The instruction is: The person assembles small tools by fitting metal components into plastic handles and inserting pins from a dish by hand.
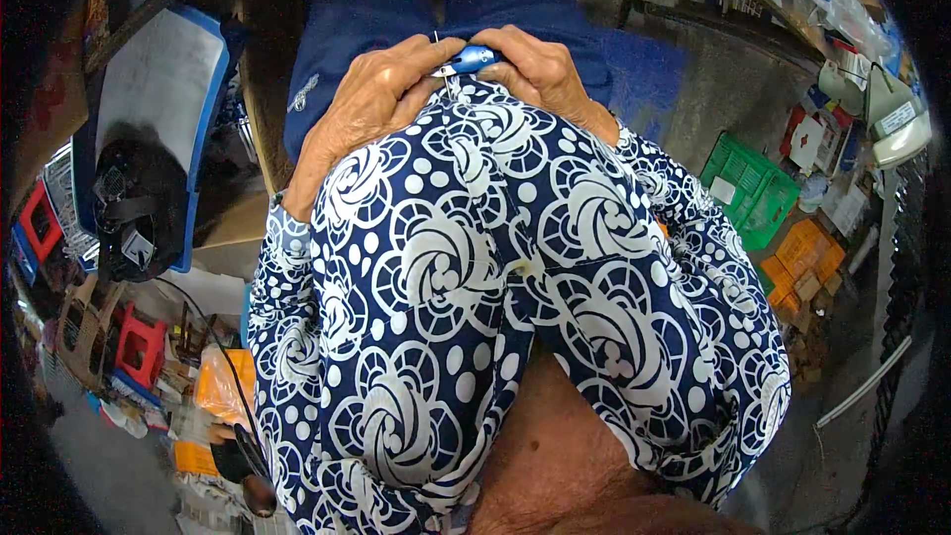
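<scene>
Both my hands meet over my lap, in front of the hem of my navy and white patterned shirt (436,258). Between them sits a small blue tool (475,58) with a short metal tip pointing left; its exact kind does not show clearly. My right hand (543,71) is closed around the tool's right end. My left hand (381,87) is closed in a pinch at the metal tip. A thin pale sliver sticks up by its fingertips, too small to name. The inner fingers of both hands are partly hidden.
My knees in dark blue trousers (362,15) lie beyond the hands. At the left are a blue-edged grey board (158,79), a black bag (139,208) and a red stool (142,342). A green crate (750,190) and orange packages (807,250) stand on the right.
</scene>
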{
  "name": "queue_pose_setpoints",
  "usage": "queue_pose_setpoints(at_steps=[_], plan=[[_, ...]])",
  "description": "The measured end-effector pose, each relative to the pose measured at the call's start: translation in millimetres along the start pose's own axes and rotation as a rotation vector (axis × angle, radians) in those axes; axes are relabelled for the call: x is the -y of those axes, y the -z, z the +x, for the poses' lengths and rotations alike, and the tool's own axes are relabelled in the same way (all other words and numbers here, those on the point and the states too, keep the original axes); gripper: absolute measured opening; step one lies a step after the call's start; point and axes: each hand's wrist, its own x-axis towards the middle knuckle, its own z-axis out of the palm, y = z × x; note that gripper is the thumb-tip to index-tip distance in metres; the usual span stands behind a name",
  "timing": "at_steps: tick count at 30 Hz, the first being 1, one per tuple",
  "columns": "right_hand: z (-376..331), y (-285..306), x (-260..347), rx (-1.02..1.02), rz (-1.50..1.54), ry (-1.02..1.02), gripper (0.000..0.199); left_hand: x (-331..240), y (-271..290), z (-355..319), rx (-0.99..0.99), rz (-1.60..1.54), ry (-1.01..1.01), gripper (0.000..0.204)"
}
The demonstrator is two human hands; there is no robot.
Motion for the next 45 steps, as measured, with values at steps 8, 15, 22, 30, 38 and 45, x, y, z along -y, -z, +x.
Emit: queue_pose_setpoints(at_steps=[8, 15, 22, 30, 38, 45], plan=[[2.6, -0.1, -3.4, 0.038, 0.048, 0.031, 0.023, 3.4, 2.7, 0.4, 0.017, 0.014, -0.043, 0.032], [2.3, -4.7, -5.3, 0.021, 0.044, 0.052, 0.026, 1.9, 3.4, -1.7, 0.008, 0.024, -0.027, 0.028], [0.1, -10.7, -2.9, -0.007, 0.040, 0.048, 0.028, 3.9, 3.8, -5.7, -0.002, 0.030, -0.065, 0.029], [-2.8, -16.5, -1.2, -0.008, 0.071, 0.041, 0.029, 7.5, 3.6, -11.6, 0.023, -0.009, -0.056, 0.033], [8.5, -10.9, 0.5, 0.038, 0.069, 0.042, 0.022, 7.8, 12.1, -5.6, 0.014, 0.025, -0.042, 0.031], [59.5, 34.6, 36.9, 0.140, 0.187, -0.130, 0.025, -16.3, 62.7, 16.3, 0.002, -0.006, -0.089, 0.031]])
